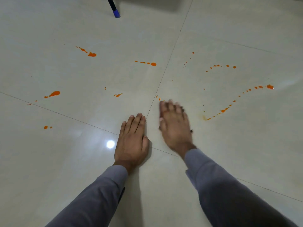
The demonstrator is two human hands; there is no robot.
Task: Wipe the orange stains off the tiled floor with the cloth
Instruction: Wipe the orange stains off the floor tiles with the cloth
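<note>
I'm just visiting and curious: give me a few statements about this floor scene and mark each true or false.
1. The left hand lies flat on the tiled floor. True.
2. A cloth is spread out beside the hands. False: no cloth is in view.
3. The orange stains are already wiped away. False: splashes lie across several tiles.
4. The right hand looks blurred. True.
5. A blue-tipped pole touches the floor at the top. True.

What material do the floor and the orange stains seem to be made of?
The pale cream tiled floor looks like glazed ceramic or polished stone: glossy, it mirrors a lamp, with thin joints. The orange stains seem a thick wet liquid, perhaps sauce or paint: raised, shiny drops in trails.
</note>
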